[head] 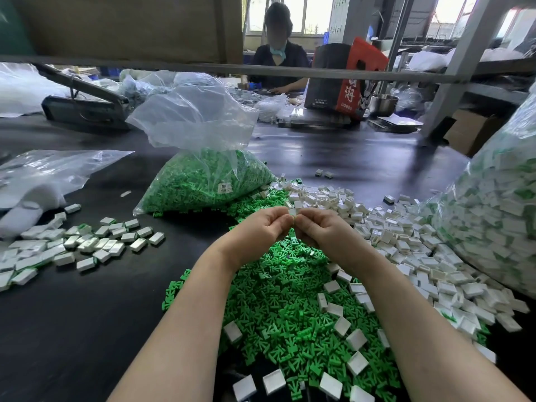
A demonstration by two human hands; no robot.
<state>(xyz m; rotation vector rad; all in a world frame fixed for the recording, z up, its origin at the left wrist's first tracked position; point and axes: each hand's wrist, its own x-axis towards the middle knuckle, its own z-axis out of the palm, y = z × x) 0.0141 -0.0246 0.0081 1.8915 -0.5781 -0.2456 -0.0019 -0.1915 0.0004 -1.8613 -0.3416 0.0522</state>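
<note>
1 white cap (pixel 292 211) is pinched between the curled fingers of my left hand (pixel 258 230) and right hand (pixel 322 230), just above the green inserts (pixel 290 300) heaped on the counter (pixel 72 329). I cannot tell whether an insert is in it. I judge the job far from done: few finished pieces (pixel 87 242) lie left, while many loose caps (pixel 391 227) and a full bag of inserts (pixel 203 181) wait.

View: head-worn wide-angle camera
Facing: forward, down over the table (pixel 87 329)
Nearness: close above left hand (pixel 255 233) and right hand (pixel 323 232)
</note>
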